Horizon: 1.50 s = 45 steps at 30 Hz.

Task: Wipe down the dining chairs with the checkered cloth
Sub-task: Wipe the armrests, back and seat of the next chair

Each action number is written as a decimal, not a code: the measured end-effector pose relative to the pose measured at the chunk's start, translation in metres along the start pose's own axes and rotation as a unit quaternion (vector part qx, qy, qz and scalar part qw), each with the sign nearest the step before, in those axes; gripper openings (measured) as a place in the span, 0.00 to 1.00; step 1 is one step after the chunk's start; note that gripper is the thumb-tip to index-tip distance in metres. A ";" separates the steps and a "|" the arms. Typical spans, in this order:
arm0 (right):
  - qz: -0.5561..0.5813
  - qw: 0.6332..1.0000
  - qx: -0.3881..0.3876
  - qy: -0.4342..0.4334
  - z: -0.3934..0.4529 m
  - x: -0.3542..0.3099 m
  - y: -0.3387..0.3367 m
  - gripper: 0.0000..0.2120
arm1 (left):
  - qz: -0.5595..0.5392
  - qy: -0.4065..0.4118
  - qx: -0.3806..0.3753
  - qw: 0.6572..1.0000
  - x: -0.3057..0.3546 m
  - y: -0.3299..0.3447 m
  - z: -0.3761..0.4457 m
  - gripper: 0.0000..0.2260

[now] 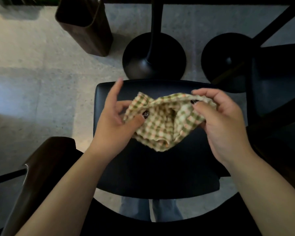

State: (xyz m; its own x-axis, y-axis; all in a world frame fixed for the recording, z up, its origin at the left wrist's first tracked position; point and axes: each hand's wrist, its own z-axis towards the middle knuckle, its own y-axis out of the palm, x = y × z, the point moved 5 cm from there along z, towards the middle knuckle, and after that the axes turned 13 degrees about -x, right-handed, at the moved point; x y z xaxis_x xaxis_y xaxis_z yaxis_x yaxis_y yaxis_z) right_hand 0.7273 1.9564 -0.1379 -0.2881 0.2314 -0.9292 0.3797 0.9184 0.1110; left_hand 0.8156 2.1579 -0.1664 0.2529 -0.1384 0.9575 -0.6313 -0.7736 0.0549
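1. Checkered cloth (pixel 162 123): bunched, held above the dark chair seat (pixel 143 167), stretched between both hands.
2. Left hand (pixel 114 123): cloth's left edge is pinched under the thumb; forefinger is raised clear.
3. Right hand (pixel 223 120): fingers are curled round the cloth's right edge.
4. Table bases (pixel 153 55): two seen beyond the seat; detail is possibly lost in shadow.

Cloth (pixel 162 120) above chair seat (pixel 153 169), between both hands, table bases (pixel 153 57) beyond

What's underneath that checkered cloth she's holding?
The dark chair seat lies under the checkered cloth, which the left hand and right hand hold. The patch directly beneath is hidden.
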 end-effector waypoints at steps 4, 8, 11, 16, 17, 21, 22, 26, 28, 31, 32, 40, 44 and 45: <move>-0.097 0.994 0.010 -0.048 -0.002 -0.005 0.005 0.07 | 0.240 0.009 0.038 0.970 0.003 -0.002 0.000 0.15; -0.200 0.978 0.033 -0.056 -0.003 -0.003 0.006 0.07 | 0.339 0.046 0.060 0.938 0.011 0.004 -0.003 0.11; -0.286 0.957 0.048 -0.030 -0.002 0.001 0.002 0.08 | 0.199 0.024 0.045 0.979 0.009 0.007 -0.003 0.08; -0.242 0.970 0.025 -0.012 -0.001 0.005 0.005 0.07 | -0.005 -0.078 0.028 0.997 0.001 0.016 -0.002 0.06; -0.209 0.978 0.002 -0.001 -0.001 0.007 0.010 0.08 | -0.023 -0.093 0.023 0.995 0.000 0.017 -0.002 0.08; -0.122 0.989 -0.074 0.024 -0.007 0.016 0.031 0.11 | -0.089 -0.117 -0.018 0.989 -0.007 0.028 -0.004 0.09; -0.079 0.992 -0.091 0.027 -0.008 0.018 0.034 0.12 | -0.120 -0.122 -0.041 0.984 -0.008 0.032 -0.004 0.10; 0.028 0.990 -0.137 0.016 -0.007 0.018 0.040 0.20 | -0.200 -0.115 -0.116 0.966 -0.006 0.041 -0.006 0.17; -0.046 0.993 -0.105 -0.021 -0.008 0.014 0.036 0.23 | -0.142 -0.106 -0.114 0.978 -0.007 0.039 -0.006 0.15; -0.193 0.980 -0.031 -0.042 -0.006 0.012 0.024 0.25 | -0.079 -0.087 -0.092 0.989 -0.007 0.034 -0.005 0.13; -0.210 0.977 -0.034 -0.014 -0.004 0.015 0.020 0.25 | -0.087 -0.081 -0.091 0.989 -0.006 0.033 -0.005 0.13; -0.046 0.973 -0.193 0.115 -0.005 0.029 0.029 0.06 | -0.236 -0.117 -0.058 0.963 -0.013 0.019 -0.001 0.21; 0.108 0.983 -0.110 0.097 0.000 0.023 0.020 0.10 | -0.174 -0.167 -0.144 0.960 -0.021 0.032 -0.008 0.27; 0.094 0.988 -0.075 0.102 0.002 0.025 0.014 0.13 | -0.156 -0.168 -0.136 0.964 -0.021 0.033 -0.009 0.30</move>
State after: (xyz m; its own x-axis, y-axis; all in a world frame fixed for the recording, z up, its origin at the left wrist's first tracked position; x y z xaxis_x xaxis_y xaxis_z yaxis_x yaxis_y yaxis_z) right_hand 0.7268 1.9744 -0.1599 -0.4025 0.4478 -0.7984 0.3139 0.8868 0.3392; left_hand 0.7830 2.1408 -0.1824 0.6554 -0.1528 0.7397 -0.6432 -0.6262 0.4406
